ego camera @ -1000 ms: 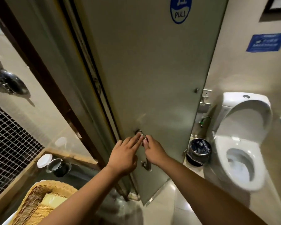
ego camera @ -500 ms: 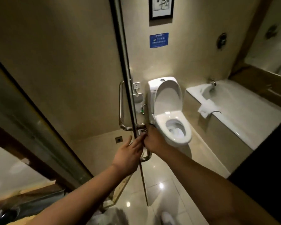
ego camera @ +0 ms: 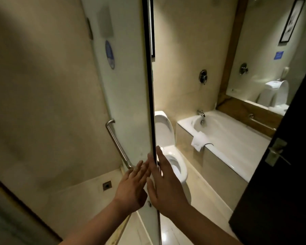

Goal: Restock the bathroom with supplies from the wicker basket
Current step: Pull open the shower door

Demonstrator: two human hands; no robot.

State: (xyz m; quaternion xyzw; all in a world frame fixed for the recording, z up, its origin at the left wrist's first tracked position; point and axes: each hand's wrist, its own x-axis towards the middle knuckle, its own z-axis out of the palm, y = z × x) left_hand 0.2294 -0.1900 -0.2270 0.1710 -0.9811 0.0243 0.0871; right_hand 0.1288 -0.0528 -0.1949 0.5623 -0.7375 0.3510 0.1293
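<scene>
Two flat, unclenched palms, left hand [ego camera: 131,188] and right hand [ego camera: 164,188], flank the smooth glass door's [ego camera: 131,103] thin edge

Frosted glass door [ego camera: 127,103], brushed metal handle [ego camera: 117,144], glossy tub [ego camera: 237,138].

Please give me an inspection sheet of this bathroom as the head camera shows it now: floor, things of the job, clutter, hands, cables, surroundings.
Surface: pale glossy floor tiles, a square drain set in the floor behind the glass.
Job's things: nothing seen; no wicker basket or supplies in view.
Clutter: white cloth draped over the bathtub rim.
Grippers: left hand and right hand both open, fingers spread, one on each side of the glass door edge; neither holds anything.
Cables: nothing seen.
Surroundings: toilet with lid up, metal door handle, bathtub tap, mirror, dark door at right.
</scene>
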